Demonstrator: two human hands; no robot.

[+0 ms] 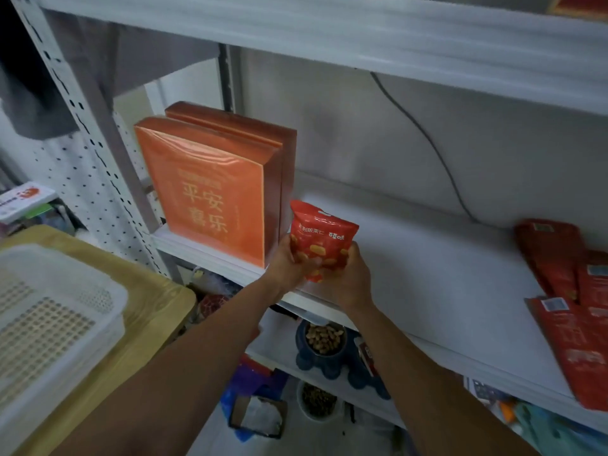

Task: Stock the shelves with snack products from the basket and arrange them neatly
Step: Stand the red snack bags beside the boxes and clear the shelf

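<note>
Holding 1 red snack bag (320, 240) upright at the front edge of the white shelf (427, 258), left hand (288, 261) and right hand (348, 274) grip its lower sides. 2 orange boxes (214, 189) stand just left; white basket (56, 311) sits on the table (158, 307).

A pale grey wall (345, 133) with a thin black cable (437, 153) backs the white metal shelving (427, 258), with a light wooden table (158, 311) at near left.
</note>
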